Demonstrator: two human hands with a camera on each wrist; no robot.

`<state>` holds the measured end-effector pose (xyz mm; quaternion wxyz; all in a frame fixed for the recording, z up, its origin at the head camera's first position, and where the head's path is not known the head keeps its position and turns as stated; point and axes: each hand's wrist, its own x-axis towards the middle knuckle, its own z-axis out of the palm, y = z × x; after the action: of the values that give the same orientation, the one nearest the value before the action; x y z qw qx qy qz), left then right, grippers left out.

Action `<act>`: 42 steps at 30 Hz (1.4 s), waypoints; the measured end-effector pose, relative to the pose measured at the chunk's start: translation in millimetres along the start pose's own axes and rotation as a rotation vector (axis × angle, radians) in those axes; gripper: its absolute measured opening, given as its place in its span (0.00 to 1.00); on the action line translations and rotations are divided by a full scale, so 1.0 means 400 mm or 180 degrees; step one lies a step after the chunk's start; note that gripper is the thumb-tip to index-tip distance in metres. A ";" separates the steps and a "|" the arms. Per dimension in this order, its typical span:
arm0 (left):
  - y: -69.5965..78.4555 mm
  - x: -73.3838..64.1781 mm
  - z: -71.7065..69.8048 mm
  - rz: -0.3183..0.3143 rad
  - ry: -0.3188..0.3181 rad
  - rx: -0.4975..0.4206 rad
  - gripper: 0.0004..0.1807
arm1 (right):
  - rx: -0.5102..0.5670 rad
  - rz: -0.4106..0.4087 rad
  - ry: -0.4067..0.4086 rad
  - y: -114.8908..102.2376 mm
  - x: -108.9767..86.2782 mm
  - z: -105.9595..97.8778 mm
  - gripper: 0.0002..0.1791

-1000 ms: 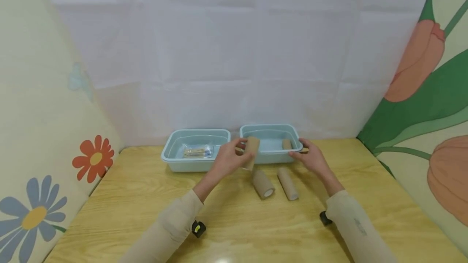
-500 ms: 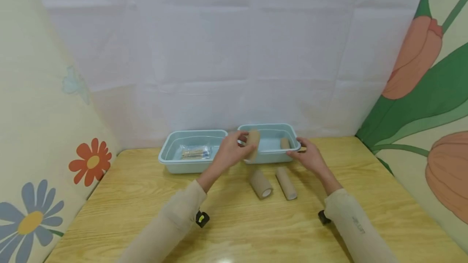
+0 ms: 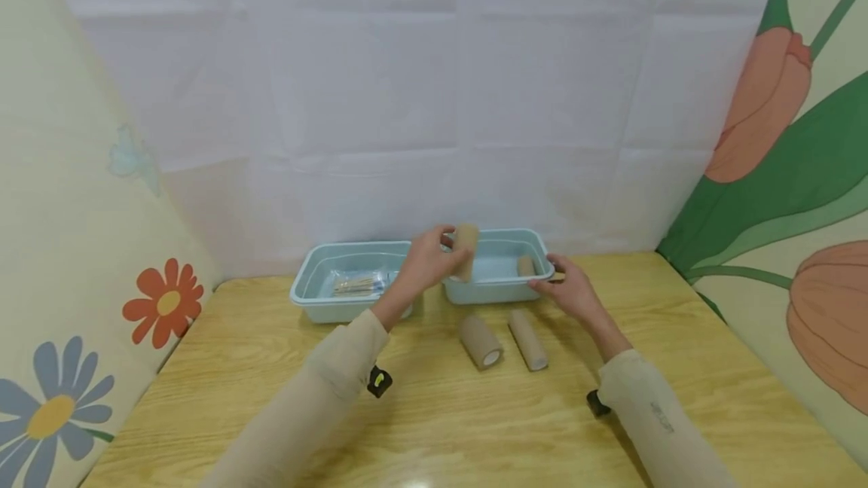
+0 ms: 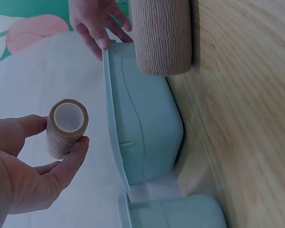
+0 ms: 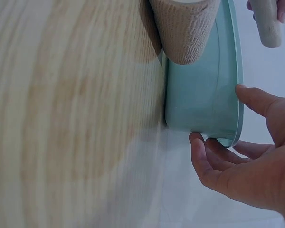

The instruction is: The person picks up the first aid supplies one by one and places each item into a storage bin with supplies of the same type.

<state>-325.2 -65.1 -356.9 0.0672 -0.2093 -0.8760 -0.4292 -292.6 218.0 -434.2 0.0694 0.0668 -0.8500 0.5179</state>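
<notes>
- Table [image 3: 468, 428] — wood-grain top, pale yellow, a small glare at the near edge.
- Sheet [image 3: 380, 96], white, creased; hung behind the table.
- Left wall [image 3: 61, 232], cream, painted with flowers; right wall [image 3: 827, 172], painted with tulips and green leaves.
- Left tray [image 3: 322, 312], light blue, on the table; within, a clear packet [image 3: 356, 285] of thin sticks.
- Right tray [image 3: 491, 293], matching, just beside it; within, one tan roll [image 3: 526, 266] at the right end.
- Thick roll [image 3: 481, 342] and slim roll [image 3: 528, 340], tan, lying side by side, apart, before the right tray.
- Left hand [image 3: 429, 258]: thumb and fingers parted to a roll's width, pinching the raised roll [image 4: 67, 130] — textured wrap, white core — above the right tray's rim, clear of it.
- Right hand [image 3: 573, 291]: thumb on the right tray's rim, fingers bent round its right end, gripping.
</notes>
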 end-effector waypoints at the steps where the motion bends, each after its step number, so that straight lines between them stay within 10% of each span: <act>1: -0.003 0.005 -0.002 -0.0041 0.0010 -0.0004 0.33 | 0.0005 0.0007 0.0002 -0.001 0.000 0.001 0.39; 22: -0.037 0.075 -0.026 -0.0911 -0.0006 -0.0107 0.31 | -0.0001 -0.0012 -0.0053 -0.004 0.018 0.022 0.40; 28: -0.048 0.073 -0.032 -0.1089 0.0022 -0.0540 0.36 | -0.0016 -0.0020 -0.0071 0.001 0.026 0.029 0.41; 42: -0.058 0.036 -0.039 -0.0683 -0.0257 -0.0368 0.29 | -0.0033 -0.0057 -0.0034 0.006 0.042 0.034 0.41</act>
<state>-349.0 -85.6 -359.8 -0.0266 -0.1350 -0.8692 -0.4750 -310.2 206.1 -439.4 0.0699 0.0768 -0.8524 0.5125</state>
